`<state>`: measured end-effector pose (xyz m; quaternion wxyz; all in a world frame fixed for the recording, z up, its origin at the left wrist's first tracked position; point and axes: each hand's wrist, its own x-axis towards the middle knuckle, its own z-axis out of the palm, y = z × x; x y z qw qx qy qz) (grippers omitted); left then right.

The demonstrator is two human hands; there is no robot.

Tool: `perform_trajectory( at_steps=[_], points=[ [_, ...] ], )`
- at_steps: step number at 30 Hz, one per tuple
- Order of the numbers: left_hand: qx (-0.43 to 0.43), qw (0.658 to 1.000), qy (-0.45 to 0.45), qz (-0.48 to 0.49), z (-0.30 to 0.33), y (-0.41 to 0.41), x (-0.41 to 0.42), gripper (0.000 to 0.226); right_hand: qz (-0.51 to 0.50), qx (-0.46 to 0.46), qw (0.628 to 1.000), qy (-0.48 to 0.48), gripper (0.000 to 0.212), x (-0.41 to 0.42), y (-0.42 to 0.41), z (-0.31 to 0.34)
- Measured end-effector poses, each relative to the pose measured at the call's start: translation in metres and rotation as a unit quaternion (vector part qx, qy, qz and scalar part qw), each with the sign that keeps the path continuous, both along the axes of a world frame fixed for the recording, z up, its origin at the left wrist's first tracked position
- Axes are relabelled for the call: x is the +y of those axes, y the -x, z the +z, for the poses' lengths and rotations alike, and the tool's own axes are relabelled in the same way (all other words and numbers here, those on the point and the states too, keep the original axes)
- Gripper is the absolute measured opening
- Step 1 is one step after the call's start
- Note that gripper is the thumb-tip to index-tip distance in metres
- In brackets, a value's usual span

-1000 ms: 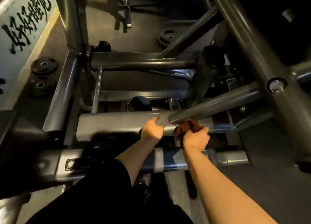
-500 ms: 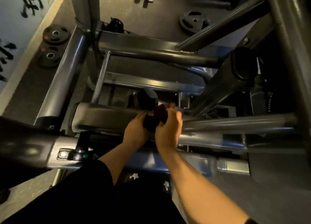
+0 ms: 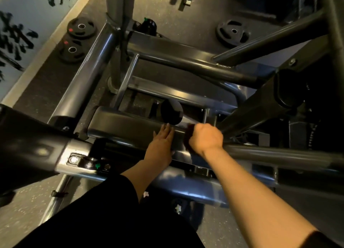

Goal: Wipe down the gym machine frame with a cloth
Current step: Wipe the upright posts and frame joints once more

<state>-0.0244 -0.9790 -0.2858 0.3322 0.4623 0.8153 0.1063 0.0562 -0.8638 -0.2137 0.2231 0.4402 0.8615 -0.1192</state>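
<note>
Right hand (image 3: 204,138) fisted round dark cloth (image 3: 188,134), now shifted leftward along the crossbar (image 3: 121,125) toward its middle; left hand (image 3: 161,143) flattened, fingers straight, bracing beside. Wiping progressing along frame.

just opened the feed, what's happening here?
A person is bent over a gym machine, wiping its frame. The right hand is curled round a dark cloth and presses it against the wide grey crossbar, close to where a diagonal tube meets it. The left hand lies flat on the same crossbar just beside it, fingers straight. Three weight plates lie on the floor behind the frame. The cloth is mostly hidden under the hand and blurred.
</note>
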Motion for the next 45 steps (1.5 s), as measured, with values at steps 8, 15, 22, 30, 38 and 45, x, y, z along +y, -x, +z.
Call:
perform_trajectory(
  at_steps=[8,15,22,30,38,45],
  points=[
    [0.047,0.948,-0.122,0.29,0.016,0.028,-0.053,0.065,0.031,0.227,0.971,0.075,0.033,-0.054,0.045,-0.03],
    [0.036,0.904,-0.058,0.423,0.009,0.076,-0.104,0.074,0.139,0.223,0.954,0.144,0.066,-0.108,0.088,-0.06],
    [0.031,0.928,-0.08,0.362,0.007,0.101,-0.113,0.082,0.145,0.295,0.93,0.167,0.052,-0.116,0.177,-0.054],
    [0.044,0.95,-0.019,0.309,-0.003,0.115,-0.095,0.106,0.112,0.191,0.949,0.224,0.055,-0.076,0.226,-0.078],
    [0.1,0.959,-0.001,0.266,-0.002,0.115,-0.095,0.097,0.066,0.248,0.947,0.194,0.047,-0.072,0.209,-0.079],
    [0.107,0.963,0.048,0.241,0.001,0.113,-0.092,0.096,-0.039,0.186,0.958,0.216,0.051,-0.051,0.207,-0.086]
  ],
)
